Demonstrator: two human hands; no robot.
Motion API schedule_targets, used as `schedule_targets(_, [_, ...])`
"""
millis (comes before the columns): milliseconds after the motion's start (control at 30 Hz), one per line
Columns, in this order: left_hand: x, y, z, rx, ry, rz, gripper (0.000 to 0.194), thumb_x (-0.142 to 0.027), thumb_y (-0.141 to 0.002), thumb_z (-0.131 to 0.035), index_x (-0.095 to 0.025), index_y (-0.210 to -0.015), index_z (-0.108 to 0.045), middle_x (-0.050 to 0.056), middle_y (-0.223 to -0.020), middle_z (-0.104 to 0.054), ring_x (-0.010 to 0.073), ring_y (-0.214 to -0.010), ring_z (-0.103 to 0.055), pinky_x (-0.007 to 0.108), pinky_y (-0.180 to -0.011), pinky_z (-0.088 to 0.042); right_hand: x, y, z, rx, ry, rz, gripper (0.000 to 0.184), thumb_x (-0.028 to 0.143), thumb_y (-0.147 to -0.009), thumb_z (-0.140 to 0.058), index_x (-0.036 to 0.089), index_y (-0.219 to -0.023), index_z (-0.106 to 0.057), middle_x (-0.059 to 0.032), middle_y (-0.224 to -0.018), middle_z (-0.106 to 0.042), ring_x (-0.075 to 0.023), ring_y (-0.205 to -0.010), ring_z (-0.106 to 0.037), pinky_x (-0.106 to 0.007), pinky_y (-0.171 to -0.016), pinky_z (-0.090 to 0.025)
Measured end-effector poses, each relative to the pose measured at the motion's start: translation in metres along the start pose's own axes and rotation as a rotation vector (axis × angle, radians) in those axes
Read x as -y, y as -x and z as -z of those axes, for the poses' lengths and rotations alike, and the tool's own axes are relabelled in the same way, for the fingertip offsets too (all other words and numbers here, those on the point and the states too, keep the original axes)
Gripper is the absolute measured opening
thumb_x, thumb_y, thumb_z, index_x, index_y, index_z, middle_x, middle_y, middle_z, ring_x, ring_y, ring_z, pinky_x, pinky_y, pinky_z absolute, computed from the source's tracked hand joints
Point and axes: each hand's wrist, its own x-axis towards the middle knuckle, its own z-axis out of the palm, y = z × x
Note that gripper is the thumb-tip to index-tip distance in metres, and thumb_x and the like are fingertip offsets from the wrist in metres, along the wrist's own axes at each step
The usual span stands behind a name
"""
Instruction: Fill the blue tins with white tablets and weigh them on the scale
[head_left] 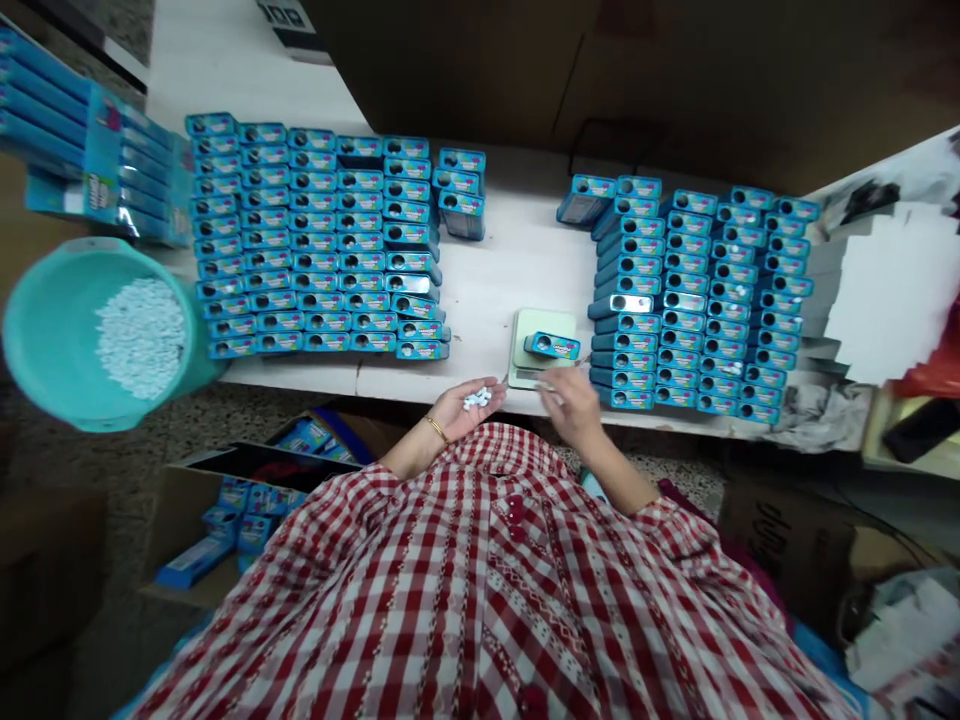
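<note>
My left hand [471,408] is held palm up near the table's front edge, cupped under a small heap of pale blue-white pellets [478,398]. To its right, a pale green scale [523,347] bears one blue box [552,346] with a dark round opening on its end. My right hand [574,402] is at the front edge of the scale, just below the box. Its fingers are bent and drawn together, slightly blurred, and whatever may be between them is too small to make out.
Rows of blue boxes stand left [315,262] and right [645,290] on the white table [510,240]. A turquoise bucket [45,340] of pellets is at far left. Beneath the table, an open carton [169,520] holds blue packs. A large brown box [570,70] spans the back.
</note>
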Motion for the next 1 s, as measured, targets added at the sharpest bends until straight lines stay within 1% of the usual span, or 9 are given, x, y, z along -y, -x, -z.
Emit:
schedule_targets(100, [0.007,0.001,0.002,0.029,0.001,0.037,0.022,-0.008,-0.081,-0.044,-0.005,-0.085,-0.065,0.012,-0.081,-0.068,0.0139,-0.073,-0.064,0.024,-0.069,-0.051,0.029,0.011,-0.014,0.314,0.043,0.145,0.023,0.019,-0.086,-0.044,0.016,-0.103,-0.059,-0.0104,-0.095,-0.062,-0.0197,-0.090,-0.054,-0.035,-0.079,-0.046])
schedule_targets(133, [0.008,0.000,0.003,0.023,0.003,0.051,0.022,-0.008,-0.082,-0.044,-0.005,-0.084,-0.065,0.012,-0.080,-0.068,0.0134,-0.072,-0.064,0.022,-0.067,-0.051,0.035,0.011,-0.020,0.390,0.069,0.169,0.022,0.016,-0.086,-0.043,0.015,-0.102,-0.059,-0.0110,-0.095,-0.061,-0.0201,-0.090,-0.054,-0.035,-0.079,-0.046])
schedule_targets(233, [0.009,0.000,0.005,0.006,-0.003,0.082,0.023,-0.008,-0.082,-0.042,-0.005,-0.084,-0.065,0.013,-0.084,-0.068,0.0150,-0.077,-0.064,0.023,-0.068,-0.050,0.043,0.010,-0.030,0.484,0.107,0.194,0.020,0.016,-0.087,-0.041,0.014,-0.097,-0.059,-0.0109,-0.092,-0.060,-0.0205,-0.092,-0.053,-0.035,-0.080,-0.045])
schedule_targets(367, [0.009,0.004,0.002,0.018,0.022,0.117,0.023,-0.008,-0.082,-0.041,-0.007,-0.088,-0.064,0.012,-0.089,-0.067,0.0155,-0.083,-0.064,0.024,-0.073,-0.050,0.044,0.007,-0.034,0.471,0.086,0.215,0.022,0.018,-0.088,-0.041,0.014,-0.106,-0.054,-0.0128,-0.105,-0.057,-0.0206,-0.104,-0.050,-0.036,-0.087,-0.044])
schedule_targets(433, [0.009,0.005,-0.001,0.013,0.045,0.128,0.023,-0.009,-0.083,-0.040,-0.007,-0.089,-0.063,0.012,-0.089,-0.067,0.0149,-0.084,-0.064,0.022,-0.073,-0.050,0.045,0.006,-0.034,0.466,0.088,0.218,0.022,0.016,-0.088,-0.040,0.013,-0.105,-0.054,-0.0140,-0.110,-0.055,-0.0209,-0.109,-0.048,-0.036,-0.089,-0.043])
schedule_targets(567, [0.008,0.005,-0.003,-0.007,0.051,0.119,0.022,-0.010,-0.083,-0.041,-0.007,-0.089,-0.062,0.011,-0.087,-0.067,0.0141,-0.081,-0.064,0.022,-0.072,-0.050,0.046,0.004,-0.034,0.475,0.098,0.194,0.019,0.015,-0.088,-0.040,0.013,-0.098,-0.055,-0.0137,-0.108,-0.055,-0.0203,-0.104,-0.051,-0.034,-0.085,-0.046])
schedule_targets(700, [0.009,0.002,-0.002,-0.017,0.046,0.093,0.022,-0.008,-0.083,-0.041,-0.007,-0.083,-0.062,0.008,-0.075,-0.066,0.0108,-0.066,-0.062,0.021,-0.064,-0.050,0.039,0.003,-0.034,0.452,0.019,0.145,0.017,0.018,-0.089,-0.040,0.014,-0.093,-0.056,-0.0119,-0.103,-0.058,-0.0184,-0.097,-0.054,-0.033,-0.082,-0.048])
schedule_targets(867, [0.008,-0.002,-0.007,-0.013,0.037,0.054,0.022,-0.007,-0.082,-0.041,-0.007,-0.078,-0.063,0.006,-0.066,-0.065,0.0109,-0.059,-0.061,0.022,-0.059,-0.050,0.028,0.003,-0.030,0.349,-0.060,0.118,0.017,0.020,-0.089,-0.041,0.015,-0.090,-0.057,-0.0100,-0.092,-0.061,-0.0171,-0.088,-0.056,-0.030,-0.076,-0.049])
schedule_targets(1000, [0.002,-0.007,-0.021,0.027,0.035,0.025,0.020,-0.008,-0.081,-0.043,-0.008,-0.080,-0.062,0.008,-0.070,-0.066,0.0143,-0.067,-0.064,0.028,-0.069,-0.052,0.011,-0.008,-0.012,0.155,-0.189,0.064,0.015,0.021,-0.088,-0.043,0.018,-0.088,-0.057,-0.0059,-0.085,-0.061,-0.0140,-0.083,-0.057,-0.026,-0.074,-0.048])
